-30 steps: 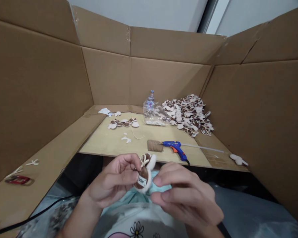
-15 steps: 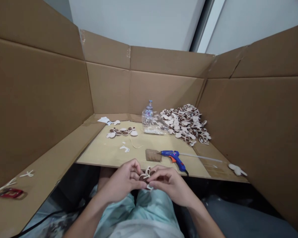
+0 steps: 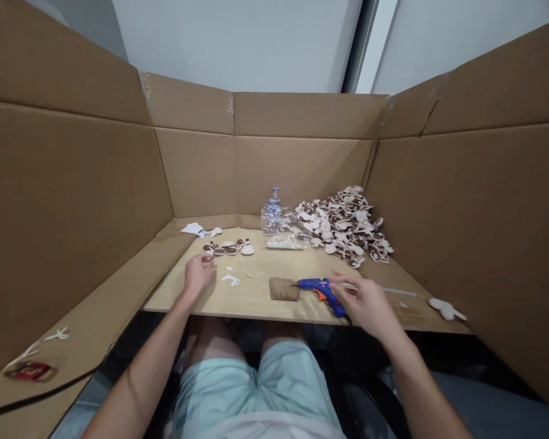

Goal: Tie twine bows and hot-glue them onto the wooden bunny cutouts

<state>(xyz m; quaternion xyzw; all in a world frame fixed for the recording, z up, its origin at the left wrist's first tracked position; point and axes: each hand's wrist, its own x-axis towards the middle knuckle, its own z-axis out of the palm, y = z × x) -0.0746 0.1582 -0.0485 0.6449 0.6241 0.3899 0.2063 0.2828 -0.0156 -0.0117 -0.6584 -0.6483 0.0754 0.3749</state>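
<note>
My left hand (image 3: 198,275) is at the left end of a row of small brown-and-white fabric pieces (image 3: 231,249) on the board. Its fingertips are pinched at the end piece (image 3: 208,249), which they partly cover. Over on the right, my right hand (image 3: 363,300) hovers at the handle of a blue hot glue gun (image 3: 315,285), fingers stretched and apart. The glue gun lies on its side with its nozzle on a brown block (image 3: 284,289). A clear glue stick (image 3: 400,292) sticks out from its rear.
A large heap of brown-and-white pieces (image 3: 343,225) fills the back right, beside a clear plastic bag (image 3: 283,235) and a bottle (image 3: 275,198). White scraps (image 3: 231,280) and a cord (image 3: 251,272) lie mid-board. A red tool (image 3: 30,370) rests far left. Cardboard walls (image 3: 302,164) enclose the board.
Both hands have parted from over the lap, where they held a brown-and-white piece together. The left went forward and left to the row; the right went to the glue gun.
</note>
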